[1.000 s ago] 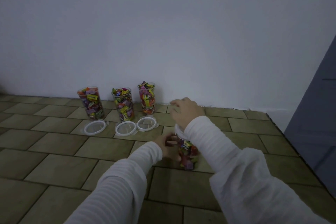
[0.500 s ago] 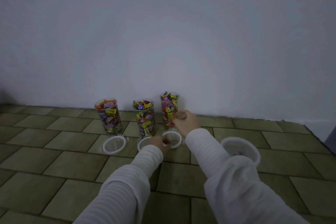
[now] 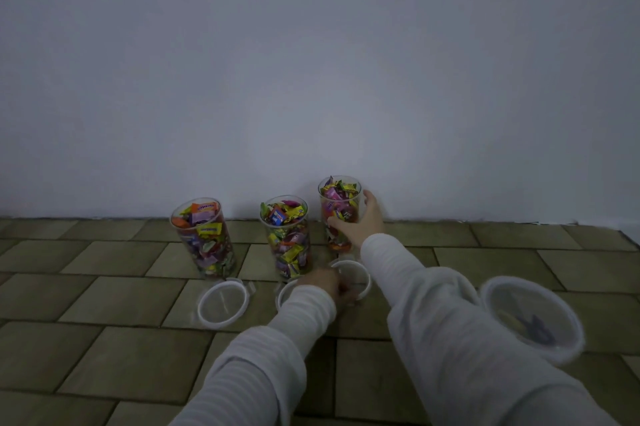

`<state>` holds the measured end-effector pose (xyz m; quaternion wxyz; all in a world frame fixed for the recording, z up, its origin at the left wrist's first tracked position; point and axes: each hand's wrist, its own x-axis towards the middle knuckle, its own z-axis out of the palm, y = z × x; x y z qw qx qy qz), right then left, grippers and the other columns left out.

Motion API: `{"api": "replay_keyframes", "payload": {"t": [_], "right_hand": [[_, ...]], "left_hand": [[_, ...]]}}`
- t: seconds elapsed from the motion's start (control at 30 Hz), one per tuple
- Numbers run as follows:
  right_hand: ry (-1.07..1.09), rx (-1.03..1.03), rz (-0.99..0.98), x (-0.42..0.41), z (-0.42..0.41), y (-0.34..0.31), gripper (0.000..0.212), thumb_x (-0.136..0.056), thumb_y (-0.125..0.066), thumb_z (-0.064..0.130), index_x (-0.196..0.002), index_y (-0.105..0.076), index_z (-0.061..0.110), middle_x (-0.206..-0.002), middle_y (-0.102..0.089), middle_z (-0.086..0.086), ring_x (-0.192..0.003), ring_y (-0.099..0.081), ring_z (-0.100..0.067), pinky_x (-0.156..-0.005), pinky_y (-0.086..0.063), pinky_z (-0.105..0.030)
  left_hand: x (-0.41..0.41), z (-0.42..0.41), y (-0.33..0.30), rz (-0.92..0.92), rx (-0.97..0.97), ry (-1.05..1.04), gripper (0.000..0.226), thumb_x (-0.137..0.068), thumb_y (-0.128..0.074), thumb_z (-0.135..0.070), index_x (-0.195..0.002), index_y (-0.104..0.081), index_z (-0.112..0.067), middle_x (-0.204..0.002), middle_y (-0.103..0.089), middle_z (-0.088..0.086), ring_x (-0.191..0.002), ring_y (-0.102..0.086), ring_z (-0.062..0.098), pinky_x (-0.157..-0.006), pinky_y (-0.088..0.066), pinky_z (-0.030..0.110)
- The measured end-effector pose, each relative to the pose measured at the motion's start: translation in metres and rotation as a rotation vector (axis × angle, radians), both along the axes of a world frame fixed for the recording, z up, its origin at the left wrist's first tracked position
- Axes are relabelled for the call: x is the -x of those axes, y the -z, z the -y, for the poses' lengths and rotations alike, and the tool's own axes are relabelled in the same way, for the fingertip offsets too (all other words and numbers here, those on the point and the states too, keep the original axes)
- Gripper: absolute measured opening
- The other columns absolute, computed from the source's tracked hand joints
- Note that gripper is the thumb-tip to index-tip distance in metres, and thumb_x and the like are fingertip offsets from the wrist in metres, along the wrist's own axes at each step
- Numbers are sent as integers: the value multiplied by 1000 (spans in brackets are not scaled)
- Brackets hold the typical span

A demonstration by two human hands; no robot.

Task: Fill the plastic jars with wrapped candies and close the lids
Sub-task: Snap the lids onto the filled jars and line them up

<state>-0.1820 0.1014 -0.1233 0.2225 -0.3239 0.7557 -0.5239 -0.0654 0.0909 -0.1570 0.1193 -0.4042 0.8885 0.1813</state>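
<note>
Against the wall, my right hand (image 3: 360, 223) has moved from hovering to gripping the rightmost candy jar (image 3: 337, 214). My left hand (image 3: 323, 283) still pinches the white lid (image 3: 349, 278) on the tiles just below it.

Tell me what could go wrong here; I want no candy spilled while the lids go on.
The right hand grips the rightmost jar, heaped above its rim; lifting or tilting it could shed candies. The left hand reaches the lid close to the middle jar, so its sleeve might knock that. The closed jar sits by the right sleeve, at risk of a bump.
</note>
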Motion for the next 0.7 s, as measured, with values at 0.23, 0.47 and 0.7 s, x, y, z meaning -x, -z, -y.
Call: {"api": "replay_keyframes", "payload": {"t": [0.23, 0.47, 0.7], "right_hand": [[-31, 22, -44, 11, 15, 8, 100, -65, -85, 30, -145, -26, 21, -143, -42, -4, -131, -42, -26, -109, -36, -42], [-31, -128, -201, 13, 0, 7, 99, -64, -86, 35, -141, -29, 12, -135, -35, -9, -130, -38, -26, -107, -35, -38], [-104, -132, -123, 12, -38, 8, 109, -49, -88, 46, -138, -34, 15, -137, -42, -7, -128, -43, -26, -106, -41, -47]], "left_hand": [[-2, 12, 9, -26, -44, -17, 32, -83, -65, -37, -113, -67, -25, -124, -62, 0, -112, -57, 21, -99, -46, 39], [0, -4, 3, 109, 35, 73, 47, -81, -58, -58, -114, -65, -26, -113, -63, 0, -100, -59, 22, -89, -51, 36], [-13, -27, -8, 70, 68, 170, 43, -84, -60, -44, -120, -57, -20, -113, -62, 5, -100, -60, 24, -79, -50, 33]]}}
